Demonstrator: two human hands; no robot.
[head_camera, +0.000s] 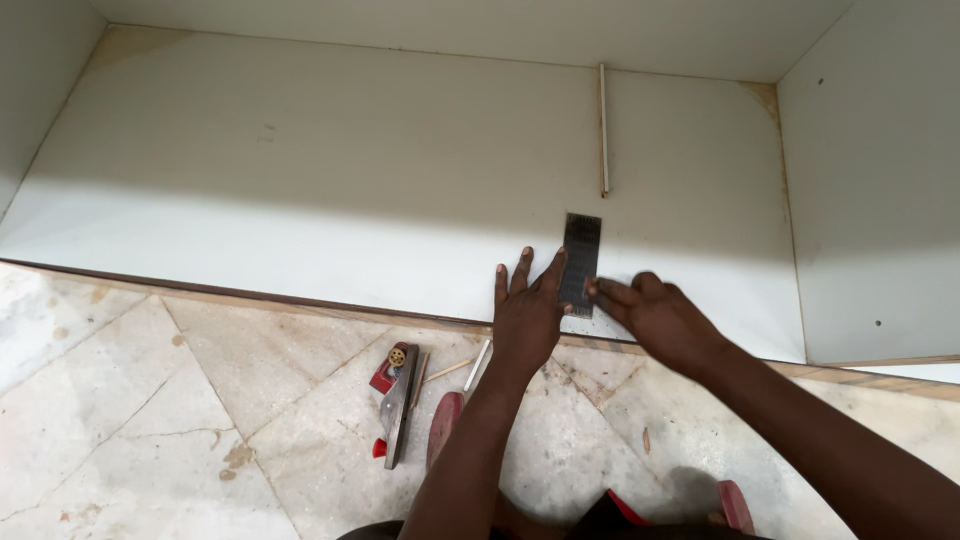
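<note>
Pressing down on a dark, flat rectangular metal plate (581, 263), we keep both hands on the pale white laminate panel (300, 180) that forms the cabinet floor. Our left hand (528, 310) lies flat with its fingers (522, 272) spread wide, the outermost one touching the plate's left edge. Our right hand (655, 315) sits at 3 o'clock from the plate, its fingers (603, 292) narrow and pinched against the plate's lower right edge. At 12 o'clock from the plate a thin white rod (603, 130) lies on the panel, running away from us and well apart from the hands. At 8 o'clock from our left hand, on the marbled stone floor (130, 420), rests a red and grey hand plane with a brass knob (396, 400), and just beside it lie a slim wooden stick (447, 371) and a red-handled tool (452, 408), partly hidden by our left forearm
</note>
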